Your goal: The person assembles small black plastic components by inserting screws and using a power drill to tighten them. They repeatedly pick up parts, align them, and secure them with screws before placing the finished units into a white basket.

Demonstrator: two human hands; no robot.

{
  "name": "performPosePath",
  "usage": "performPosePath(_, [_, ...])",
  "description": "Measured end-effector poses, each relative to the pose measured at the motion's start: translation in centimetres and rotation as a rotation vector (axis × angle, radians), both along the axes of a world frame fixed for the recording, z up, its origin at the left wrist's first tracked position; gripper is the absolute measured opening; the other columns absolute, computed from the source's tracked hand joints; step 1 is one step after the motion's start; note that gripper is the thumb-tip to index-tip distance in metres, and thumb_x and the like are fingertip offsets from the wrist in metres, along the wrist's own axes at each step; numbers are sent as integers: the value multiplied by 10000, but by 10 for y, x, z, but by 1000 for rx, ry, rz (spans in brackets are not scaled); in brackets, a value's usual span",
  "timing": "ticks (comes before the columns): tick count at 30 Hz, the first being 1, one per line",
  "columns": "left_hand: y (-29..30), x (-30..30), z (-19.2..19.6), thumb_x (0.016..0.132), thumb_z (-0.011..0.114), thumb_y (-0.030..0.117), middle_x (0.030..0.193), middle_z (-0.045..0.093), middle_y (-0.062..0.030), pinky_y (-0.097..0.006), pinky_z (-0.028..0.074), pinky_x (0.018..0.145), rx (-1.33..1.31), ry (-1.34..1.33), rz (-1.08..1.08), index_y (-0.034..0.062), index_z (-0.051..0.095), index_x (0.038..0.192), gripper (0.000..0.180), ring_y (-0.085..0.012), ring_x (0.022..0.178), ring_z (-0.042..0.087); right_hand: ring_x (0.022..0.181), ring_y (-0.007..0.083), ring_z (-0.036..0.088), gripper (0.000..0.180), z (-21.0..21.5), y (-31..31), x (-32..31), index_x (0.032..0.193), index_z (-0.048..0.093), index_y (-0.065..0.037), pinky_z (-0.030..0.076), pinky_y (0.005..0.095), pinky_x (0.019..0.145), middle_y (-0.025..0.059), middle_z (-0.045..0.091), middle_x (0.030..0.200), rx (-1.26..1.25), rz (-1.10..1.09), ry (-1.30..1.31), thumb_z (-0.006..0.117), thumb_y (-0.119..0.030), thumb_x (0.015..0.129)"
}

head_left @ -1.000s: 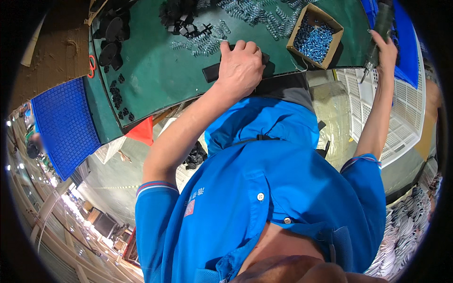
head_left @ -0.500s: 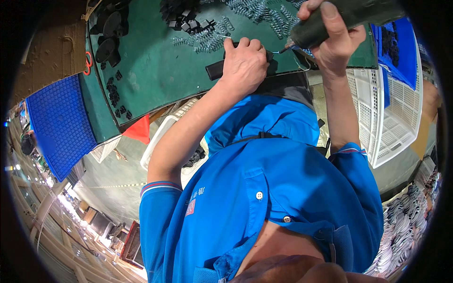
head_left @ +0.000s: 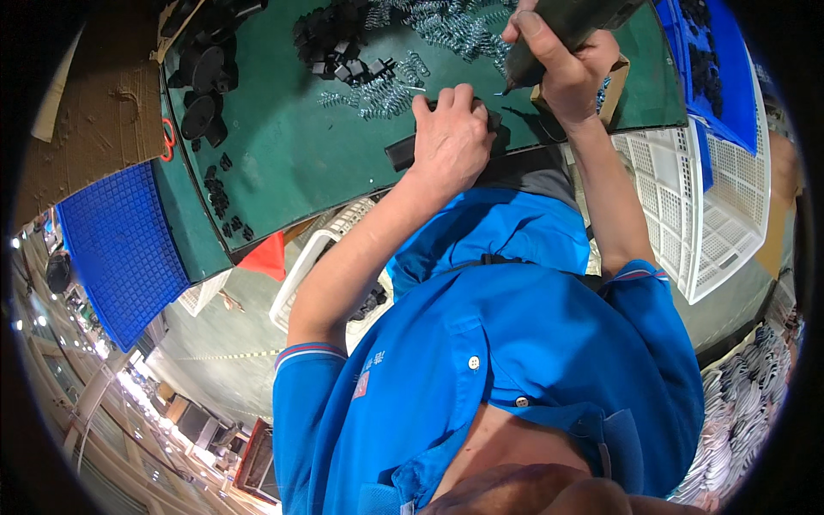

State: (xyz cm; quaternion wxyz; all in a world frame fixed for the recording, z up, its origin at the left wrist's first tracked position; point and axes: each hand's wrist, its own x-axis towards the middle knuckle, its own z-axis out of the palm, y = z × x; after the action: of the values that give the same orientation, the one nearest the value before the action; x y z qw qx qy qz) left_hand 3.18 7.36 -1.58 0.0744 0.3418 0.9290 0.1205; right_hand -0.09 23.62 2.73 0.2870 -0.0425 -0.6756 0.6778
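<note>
The left grip (head_left: 452, 137) is curled down over a black bar (head_left: 400, 155), pinning it against the green table (head_left: 300, 159); one end of the bar shows to the left of this grip, and a dark part shows at its right side. The right grip (head_left: 579, 81) is wrapped around a dark power driver (head_left: 525, 67), held above the table to the right of the left grip and slightly beyond it. The driver's tip slants down toward the left grip, apart from the bar, with a tiny bluish piece at its point.

Partly hidden behind the right grip is a cardboard box (head_left: 614, 93) with bluish screws (head_left: 603, 90). Coil springs (head_left: 382, 99) lie beyond the left grip and to its left, with black blocks (head_left: 330, 43) farther beyond. Well to the left of the left grip are round black parts (head_left: 202, 69), small black clips (head_left: 215, 193) and red-handled scissors (head_left: 168, 142).
</note>
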Motion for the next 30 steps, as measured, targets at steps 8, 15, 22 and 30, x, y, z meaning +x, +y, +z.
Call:
performPosePath(8, [1,-2,2,757,732,241,1172,563,-84,-521,389,887,-6,-47,-10,40,700,925,263,-269,1065,548,687,73,568,78,-15,-9,-4,879,648,-45,438,246,608,-17,624,795,-225,31,59,672,-114,850])
performPosePath(15, [-2,2,-3,765,730,238,1117,583,-59,-512,385,896,37,-17,5,37,691,953,278,-259,1047,557,676,83,571,78,-7,-16,-3,913,656,-48,446,248,616,-18,632,805,-391,-131,-37,656,-104,858])
performPosePath(22, [-1,2,-3,771,731,239,1124,585,-53,-522,379,906,16,-28,8,32,685,967,289,-257,1064,550,688,90,575,106,-14,-2,3,913,651,-34,447,246,639,-14,629,800,-384,-136,-44,654,-116,847])
performPosePath(30, [-1,2,-3,775,729,241,1121,584,-59,-517,374,903,27,-32,8,13,676,980,310,-271,1076,545,674,97,572,132,1,-7,1,884,649,-9,445,243,647,-2,623,767,-383,-224,-71,644,-131,831])
